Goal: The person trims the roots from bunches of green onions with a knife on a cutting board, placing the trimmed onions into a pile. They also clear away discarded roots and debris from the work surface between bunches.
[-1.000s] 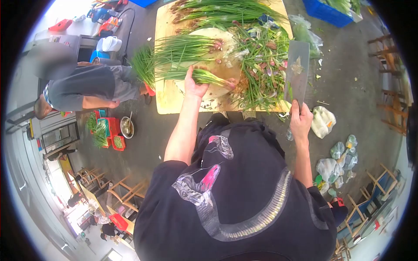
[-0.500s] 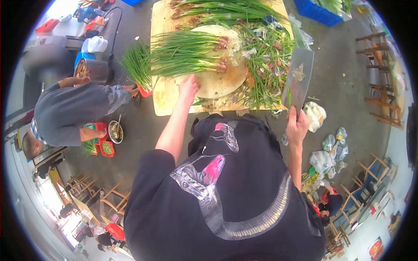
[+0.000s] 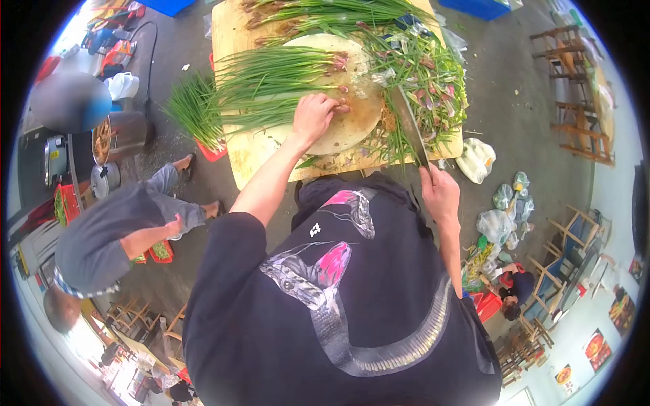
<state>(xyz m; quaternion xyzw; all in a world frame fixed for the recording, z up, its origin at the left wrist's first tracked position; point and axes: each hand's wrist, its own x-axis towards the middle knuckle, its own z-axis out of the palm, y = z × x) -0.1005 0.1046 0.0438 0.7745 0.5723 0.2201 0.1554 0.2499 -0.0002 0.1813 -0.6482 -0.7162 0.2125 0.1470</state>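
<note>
My right hand point(image 3: 440, 195) is closed round the handle of a cleaver point(image 3: 409, 125), its blade turned edge-on over the trimmings. My left hand point(image 3: 313, 122) lies closed at the near side of a bunch of scallions point(image 3: 277, 73), fingers pinched at a reddish bulb end. The bunch lies across a round cutting board point(image 3: 349, 139), bulbs to the right and green leaves to the left. Right of the board is a heap of scallion scraps point(image 3: 433, 95). More scallions point(image 3: 325, 13) lie along the far edge of the table.
The wooden table point(image 3: 244, 162) carries the board. Scallions point(image 3: 193, 108) stand in a red basket at its left. A bent-over person point(image 3: 115, 230) is at the left, near a large pot point(image 3: 128, 132). Plastic bags point(image 3: 497, 223) lie on the floor at right; another person point(image 3: 516, 287) crouches beyond.
My left hand has moved right and up to the bulb ends. The cleaver has swung left, from flat-facing to edge-on. The view has shifted, and the person at left has moved.
</note>
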